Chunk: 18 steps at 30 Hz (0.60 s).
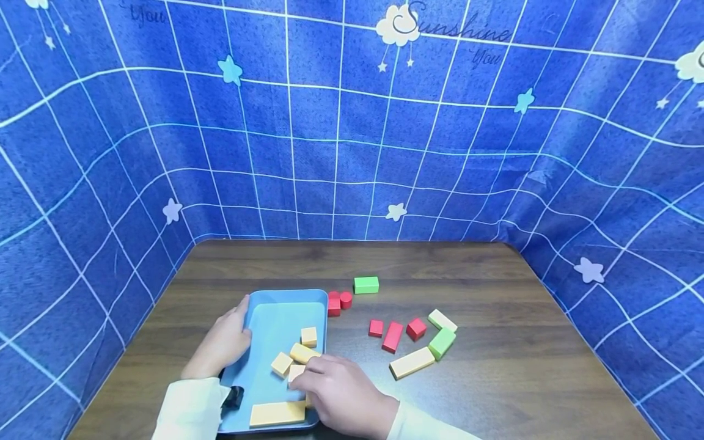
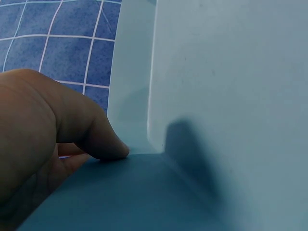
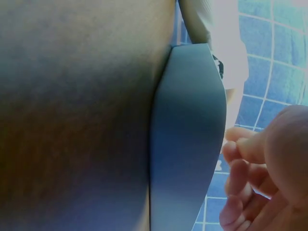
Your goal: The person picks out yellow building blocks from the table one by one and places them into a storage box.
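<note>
Left hand point(image 1: 222, 342) grips the left rim of the blue tray point(image 1: 275, 308), thumb over the edge; right hand point(image 1: 343, 394) has fingers curled down on a yellow block point(image 1: 296, 373) in the tray's near half, but whether it's pinched I can't tell. Around that grip lie more yellow blocks point(image 1: 302, 352). Right of it, out on the desk point(image 1: 495, 275), sit red blocks point(image 1: 393, 336) and green blocks point(image 1: 366, 285).

Head view: bright, even lighting, soft shadows, sharp focus; grid lines bow toward the edges from wide-angle distortion. Both wrist views: close-range, blurred; right wrist view dim, bluish, with overexposed far corner.
</note>
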{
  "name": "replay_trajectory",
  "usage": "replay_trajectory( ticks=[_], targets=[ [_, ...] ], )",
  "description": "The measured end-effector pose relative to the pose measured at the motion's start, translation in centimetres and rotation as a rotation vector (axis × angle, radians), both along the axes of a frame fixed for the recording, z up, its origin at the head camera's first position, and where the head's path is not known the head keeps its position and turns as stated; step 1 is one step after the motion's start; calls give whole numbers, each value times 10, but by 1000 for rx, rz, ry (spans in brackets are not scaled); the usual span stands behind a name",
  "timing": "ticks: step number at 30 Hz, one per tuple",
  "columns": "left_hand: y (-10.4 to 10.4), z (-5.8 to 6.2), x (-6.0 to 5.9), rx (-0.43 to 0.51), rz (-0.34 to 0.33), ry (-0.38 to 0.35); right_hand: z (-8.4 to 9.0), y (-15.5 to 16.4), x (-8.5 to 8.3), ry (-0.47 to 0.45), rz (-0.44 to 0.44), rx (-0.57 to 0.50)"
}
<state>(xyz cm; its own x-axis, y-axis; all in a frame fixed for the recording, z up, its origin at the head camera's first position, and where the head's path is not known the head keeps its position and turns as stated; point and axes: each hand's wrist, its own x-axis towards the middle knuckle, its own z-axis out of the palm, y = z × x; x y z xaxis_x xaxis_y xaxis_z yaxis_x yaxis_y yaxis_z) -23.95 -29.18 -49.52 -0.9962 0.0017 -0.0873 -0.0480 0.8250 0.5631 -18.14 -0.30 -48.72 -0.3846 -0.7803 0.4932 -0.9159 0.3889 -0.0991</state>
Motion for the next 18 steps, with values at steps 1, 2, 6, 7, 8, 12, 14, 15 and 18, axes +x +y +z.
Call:
replay_trajectory(
  ticks=[1, 2, 6, 7, 8, 12, 14, 15, 18],
  targets=[
    [0, 0, 0, -2, -1, 2, 0, 1, 0, -2, -6, 0],
    [0, 0, 0, -4, -3, 6, -1, 2, 0, -7, -9, 1],
    [-1, -1, -1, -12, -9, 20, -3, 6, -1, -32, -28, -1],
    [-1, -1, -1, -14, -10, 23, -4, 7, -1, -38, -35, -4],
    [-1, -1, -1, -14, -12, 27, -5, 8, -1, -42, -42, -8],
    [0, 1, 0, -15, -12, 24, -5, 12, -2, -52, -77, -25],
    [1, 2, 0, -14, -9, 16, -5, 14, -2, -54, -88, -31],
    [1, 2, 0, -13, -7, 11, -5, 15, -2, -57, -90, -34],
    [1, 1, 1, -10, -3, 0, -4, 18, -3, -62, -95, -36]
  ],
)
